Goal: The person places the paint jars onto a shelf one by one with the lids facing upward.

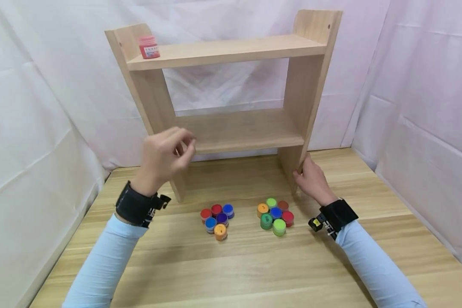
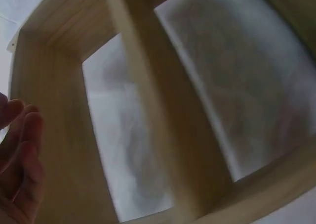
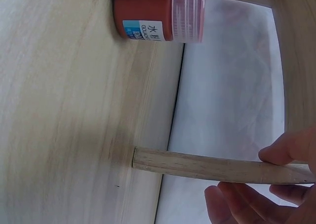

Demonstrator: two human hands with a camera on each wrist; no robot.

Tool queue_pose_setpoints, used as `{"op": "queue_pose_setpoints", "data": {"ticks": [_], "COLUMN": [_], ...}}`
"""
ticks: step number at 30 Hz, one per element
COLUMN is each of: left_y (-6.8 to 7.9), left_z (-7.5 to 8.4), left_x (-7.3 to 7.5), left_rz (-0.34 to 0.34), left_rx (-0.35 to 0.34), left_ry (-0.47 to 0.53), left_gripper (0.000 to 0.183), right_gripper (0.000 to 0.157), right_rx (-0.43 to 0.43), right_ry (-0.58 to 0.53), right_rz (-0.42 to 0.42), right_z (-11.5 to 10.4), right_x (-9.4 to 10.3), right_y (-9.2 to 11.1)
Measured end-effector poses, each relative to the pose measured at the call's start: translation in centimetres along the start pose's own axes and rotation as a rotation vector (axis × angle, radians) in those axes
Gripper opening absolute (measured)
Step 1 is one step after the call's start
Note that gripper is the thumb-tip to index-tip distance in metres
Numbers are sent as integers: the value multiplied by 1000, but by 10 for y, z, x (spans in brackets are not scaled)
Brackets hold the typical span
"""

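Observation:
My left hand (image 1: 165, 156) is raised in front of the shelf's left side, fingers loosely bent with nothing seen between them. In the left wrist view its fingers (image 2: 30, 135) appear at the left edge, apart from the wood. My right hand (image 1: 315, 179) grips the lower right side panel of the wooden shelf (image 1: 235, 143). The right wrist view shows thumb and fingers on either side of that panel (image 3: 212, 168). A pinkish-red paint jar (image 1: 149, 48) stands at the left end of the top board.
Two clusters of small paint jars stand on the wooden table (image 1: 231, 273), including an orange-lidded jar (image 1: 220, 232) in the left cluster and a light green-lidded jar (image 1: 279, 227) in the right. White cloth (image 1: 31, 119) hangs behind and at both sides.

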State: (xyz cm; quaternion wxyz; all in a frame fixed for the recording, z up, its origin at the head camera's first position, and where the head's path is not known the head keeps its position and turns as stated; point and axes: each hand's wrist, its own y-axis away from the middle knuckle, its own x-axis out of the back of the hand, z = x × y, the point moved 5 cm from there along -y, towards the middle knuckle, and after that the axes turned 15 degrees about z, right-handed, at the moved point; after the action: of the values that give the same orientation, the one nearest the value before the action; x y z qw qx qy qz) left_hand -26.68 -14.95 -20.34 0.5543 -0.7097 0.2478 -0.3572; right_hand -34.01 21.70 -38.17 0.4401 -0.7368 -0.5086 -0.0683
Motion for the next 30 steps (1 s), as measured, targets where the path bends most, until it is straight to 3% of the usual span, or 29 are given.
{"op": "queue_pose_setpoints", "data": {"ticks": [4, 7, 10, 11, 13, 16, 20, 24, 30], "left_y": [37, 65, 97, 107, 125, 148, 167, 176, 183], "left_z": [-1, -1, 1, 2, 7, 11, 13, 12, 13], "left_x": [-21, -37, -49, -52, -57, -62, -64, -64, -65], "left_rz": [-236, -539, -879, -965, -1071, -1141, -1197, -1242, -1214], "left_rx": [119, 256, 385, 410, 457, 527, 589, 630, 609], "left_ry": [83, 118, 136, 143, 199, 268, 273, 253, 279], "left_gripper": [14, 16, 32, 37, 44, 49, 58, 63, 59], "right_gripper": [70, 69, 69, 69, 69, 68, 71, 73, 72], "right_rx": [-11, -14, -9, -8, -5, 8, 5, 0, 9], "right_ry": [-1, 4, 10, 14, 18, 13, 0, 0, -8], "right_rz": [-11, -12, -4, -1, 4, 3, -10, -15, -19], "right_z": [0, 2, 1, 1, 1, 0, -1, -1, -3], "right_x": [1, 1, 2, 2, 3, 2, 0, -2, -5], "right_y": [1, 2, 3, 3, 4, 4, 4, 4, 4]}}
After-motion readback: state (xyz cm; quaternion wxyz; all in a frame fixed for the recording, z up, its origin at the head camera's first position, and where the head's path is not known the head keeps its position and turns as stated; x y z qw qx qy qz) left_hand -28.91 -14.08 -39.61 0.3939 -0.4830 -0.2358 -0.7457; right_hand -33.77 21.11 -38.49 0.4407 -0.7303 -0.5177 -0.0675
